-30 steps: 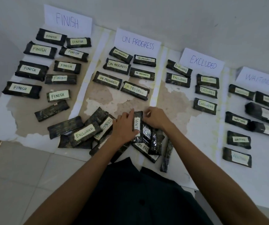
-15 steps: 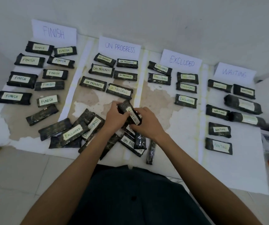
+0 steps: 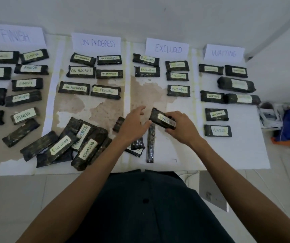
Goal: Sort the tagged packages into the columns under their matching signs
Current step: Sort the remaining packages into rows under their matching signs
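My right hand grips a black package tagged WAITING, lifted a little above the sheet in the EXCLUDED column. My left hand is beside it with fingers spread, its thumb touching the package's near left corner. An unsorted pile of black packages lies at the front, tags reading EXCLUDED and ON PROGRESS. Four paper signs stand at the back: FINISH, ON PROGRESS, EXCLUDED, WAITING. Sorted packages lie in rows under each sign.
A narrow black package lies on edge just under my hands. The WAITING column holds several packages, the nearest at front right. Blue and white clutter sits on the floor past the sheet's right edge.
Both hands lifted the WAITING package off the pile and carried it right. My left hand has opened and mostly let go; the right hand holds it alone.
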### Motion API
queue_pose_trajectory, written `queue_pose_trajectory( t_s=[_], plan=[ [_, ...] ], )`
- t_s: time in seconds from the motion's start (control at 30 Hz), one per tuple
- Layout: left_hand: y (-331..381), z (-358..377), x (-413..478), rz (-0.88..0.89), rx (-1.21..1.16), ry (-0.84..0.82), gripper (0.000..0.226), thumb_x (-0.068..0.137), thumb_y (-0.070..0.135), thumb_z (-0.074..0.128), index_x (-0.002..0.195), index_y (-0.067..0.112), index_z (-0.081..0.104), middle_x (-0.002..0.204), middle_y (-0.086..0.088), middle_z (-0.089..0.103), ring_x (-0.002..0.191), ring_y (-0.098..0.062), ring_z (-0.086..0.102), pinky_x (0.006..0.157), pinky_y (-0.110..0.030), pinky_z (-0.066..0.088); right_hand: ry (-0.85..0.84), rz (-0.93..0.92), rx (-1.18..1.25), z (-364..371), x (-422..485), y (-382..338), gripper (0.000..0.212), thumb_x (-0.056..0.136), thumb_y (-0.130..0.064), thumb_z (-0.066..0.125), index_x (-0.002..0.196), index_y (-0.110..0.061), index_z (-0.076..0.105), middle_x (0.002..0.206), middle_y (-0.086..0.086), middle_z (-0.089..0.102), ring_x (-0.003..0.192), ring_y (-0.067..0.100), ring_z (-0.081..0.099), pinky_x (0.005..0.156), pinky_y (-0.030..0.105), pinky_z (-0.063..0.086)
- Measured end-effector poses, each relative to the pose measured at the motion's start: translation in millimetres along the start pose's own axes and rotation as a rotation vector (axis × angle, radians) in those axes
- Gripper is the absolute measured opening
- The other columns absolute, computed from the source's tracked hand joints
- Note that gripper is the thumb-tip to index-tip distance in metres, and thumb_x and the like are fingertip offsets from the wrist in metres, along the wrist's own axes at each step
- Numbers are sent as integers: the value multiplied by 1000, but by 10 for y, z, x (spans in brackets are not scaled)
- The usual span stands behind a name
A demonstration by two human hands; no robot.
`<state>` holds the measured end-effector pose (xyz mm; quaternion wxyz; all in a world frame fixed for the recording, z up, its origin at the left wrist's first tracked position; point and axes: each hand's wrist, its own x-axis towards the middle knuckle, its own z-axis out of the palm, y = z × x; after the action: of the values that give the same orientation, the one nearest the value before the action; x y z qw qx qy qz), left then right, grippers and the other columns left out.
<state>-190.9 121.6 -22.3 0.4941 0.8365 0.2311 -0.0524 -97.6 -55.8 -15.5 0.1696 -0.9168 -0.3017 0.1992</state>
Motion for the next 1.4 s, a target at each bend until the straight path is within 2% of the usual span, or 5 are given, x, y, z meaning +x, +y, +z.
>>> queue_pose_trajectory(
  t_s=[0.1, 0.3, 0.77, 1.13, 1.4],
  plan=[
    [151, 209, 45, 87, 78, -51, 56, 89, 28, 56, 140, 23, 33, 134, -3, 47, 123, -19, 42, 97, -30, 39, 11, 55, -16, -190, -122, 365, 54, 76, -17, 74, 126, -17, 53, 123, 5, 57, 107, 29, 52, 89, 40, 45],
    [437, 783, 163, 188, 230, -88, 55, 90, 26, 53, 141, 18, 33, 136, -8, 45, 126, -27, 38, 102, -42, 38, 59, 108, -4, -538, -383, 1234, 50, 73, -4, 68, 121, -14, 57, 119, 7, 59, 109, 30, 52, 85, 38, 44],
    [790, 2084, 622, 218, 429, -146, 56, 90, 18, 51, 143, 16, 32, 151, -8, 31, 138, -25, 27, 109, -39, 31, 119, 196, -134, -1114, -358, 3108, 47, 76, 7, 57, 121, -8, 57, 121, 13, 58, 110, 34, 52, 93, 42, 44],
    [724, 2366, 843, 217, 563, -54, 57, 87, 16, 54, 141, 12, 36, 150, -14, 29, 138, -30, 24, 109, -43, 32, 75, 153, -208, -973, -63, 3458, 50, 73, 2, 63, 120, -13, 56, 121, 12, 56, 107, 34, 51, 88, 43, 42],
    [711, 2133, 472, 160, 518, 144, 43, 84, 15, 59, 127, 16, 53, 127, -9, 49, 116, -29, 44, 93, -38, 42, 97, -28, -107, -842, -110, 2824, 48, 80, -15, 65, 126, -13, 52, 124, 11, 51, 109, 27, 51, 95, 40, 43]
  ],
)
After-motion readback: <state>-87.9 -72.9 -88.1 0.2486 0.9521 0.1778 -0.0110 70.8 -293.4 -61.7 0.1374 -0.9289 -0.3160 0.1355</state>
